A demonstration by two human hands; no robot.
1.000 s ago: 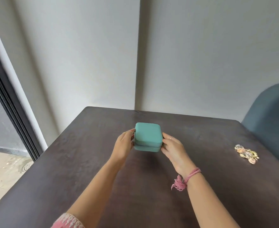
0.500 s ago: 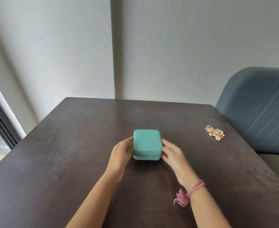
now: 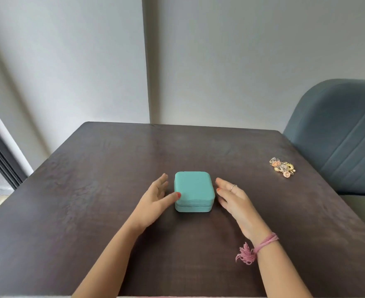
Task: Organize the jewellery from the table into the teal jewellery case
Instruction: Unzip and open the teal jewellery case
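While the closed, square teal jewellery case (image 3: pixel 194 191) sat flat near the middle of the dark wooden table (image 3: pixel 91 190), the left hand (image 3: pixel 155 201) lay spread beside it, thumb tip touching its left edge. Just right of it, the right hand (image 3: pixel 233 200) was spread too. A small heap of gold jewellery (image 3: pixel 283 167) lay near the right edge.

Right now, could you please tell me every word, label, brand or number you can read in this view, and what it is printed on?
None: no readable text anywhere in view.
Teal jewellery case: plain lid and front, no logo or label showing.
Jewellery pile: no tags or lettering that can be made out.
Table, wall and chair: unmarked.
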